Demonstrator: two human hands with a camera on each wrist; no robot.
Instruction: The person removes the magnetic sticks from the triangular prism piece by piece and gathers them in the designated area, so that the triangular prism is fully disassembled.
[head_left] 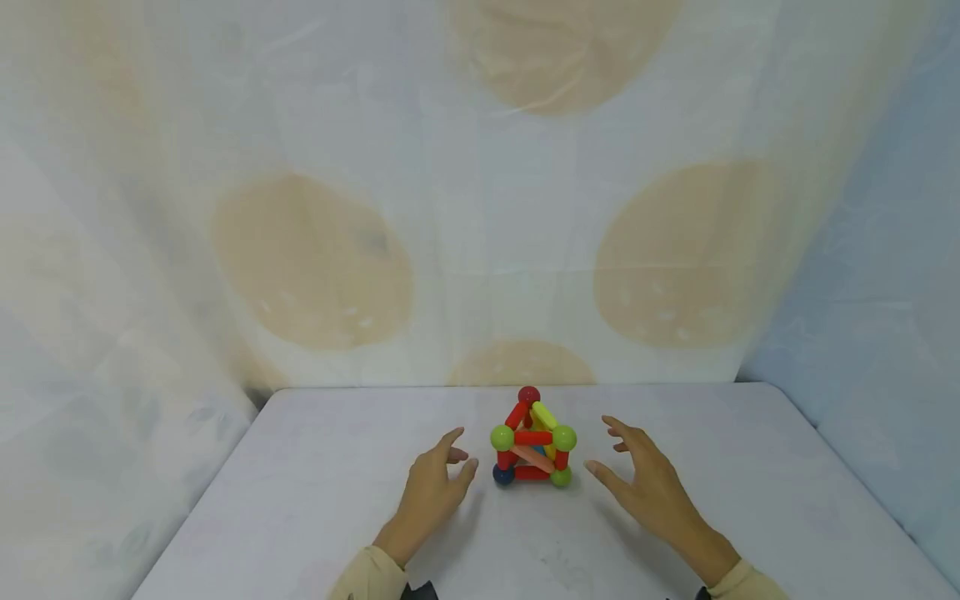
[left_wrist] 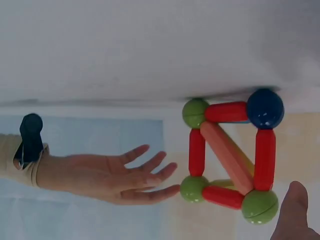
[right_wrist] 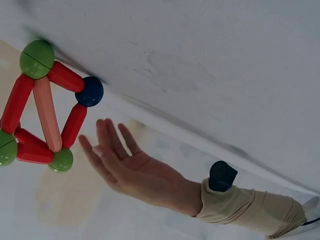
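Both hands flanking toy [head_left: 533,439] on worktop [head_left: 315,500]: L hand [head_left: 433,490] & R hand [head_left: 647,487] hovering, grip apart, holding nothing; approach step, closing in needed.

Bare table [head_left: 315,500] spreads across the lower frame, open on every side of the rod-and-ball toy [head_left: 533,442] at centre, the only obstacle.

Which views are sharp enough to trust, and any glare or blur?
Head view: soft, even light, no glare, faint shadows under the stick-and-ball toy, mild wide-angle bending. Left wrist view: rolled sideways, toy sharp, left hand fingertip blurred at the edge. Right wrist view: tilted, left hand crisp.
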